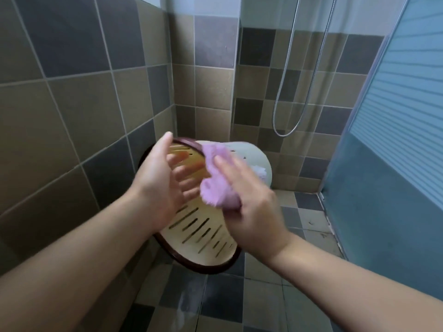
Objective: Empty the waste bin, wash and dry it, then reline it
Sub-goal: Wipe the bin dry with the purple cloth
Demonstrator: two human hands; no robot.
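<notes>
A cream slotted waste bin (203,232) with a dark brown rim is held in the air, tipped on its side with its base pointing away from me. My left hand (158,185) reaches inside the bin; its fingers show through the slots and its thumb lies over the rim. My right hand (249,200) grips a bunched pink cloth (215,185) and presses it against the bin's outer wall near the rim. Motion blur softens the right hand and the cloth.
Brown and grey wall tiles close in on the left and behind. A metal shower hose (285,134) hangs on the back wall behind a glass partition. A frosted blue shower door (393,149) stands at the right. The tiled floor (230,305) lies below.
</notes>
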